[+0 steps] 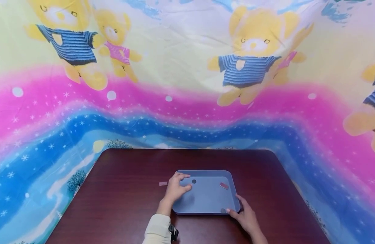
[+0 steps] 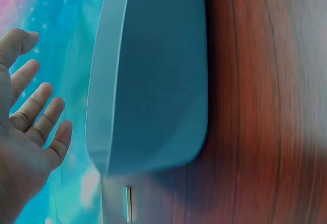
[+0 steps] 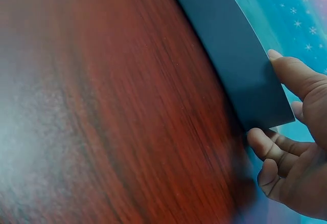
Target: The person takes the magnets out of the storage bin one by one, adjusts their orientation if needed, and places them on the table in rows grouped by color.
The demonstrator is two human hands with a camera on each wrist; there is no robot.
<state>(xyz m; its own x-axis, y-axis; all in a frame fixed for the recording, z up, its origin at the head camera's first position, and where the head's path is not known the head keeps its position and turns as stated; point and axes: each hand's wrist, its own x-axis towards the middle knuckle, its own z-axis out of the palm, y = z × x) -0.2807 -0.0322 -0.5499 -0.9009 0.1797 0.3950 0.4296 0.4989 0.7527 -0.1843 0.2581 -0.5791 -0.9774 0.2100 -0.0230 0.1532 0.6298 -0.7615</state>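
Note:
A shallow grey-blue rectangular tray (image 1: 205, 200) sits on the dark wooden table. My right hand (image 1: 247, 215) grips its near right corner; in the right wrist view the thumb (image 3: 294, 73) lies at the rim and the fingers bend round the corner. Over the tray's left side hovers my left hand (image 1: 176, 188), fingers spread and holding nothing, as the left wrist view also shows. Inside the tray lie a small dark disc (image 1: 194, 181) near the back, a greyish disc (image 1: 222, 210) by the near right corner and a small pinkish rectangular piece (image 1: 223, 185).
Left of the tray, a second small pinkish rectangular piece (image 1: 163, 183) lies on the table (image 1: 123, 203). Behind the table hangs a printed bear curtain (image 1: 181, 74), which also runs along both sides. A dark band (image 1: 173, 232) is on the left wrist.

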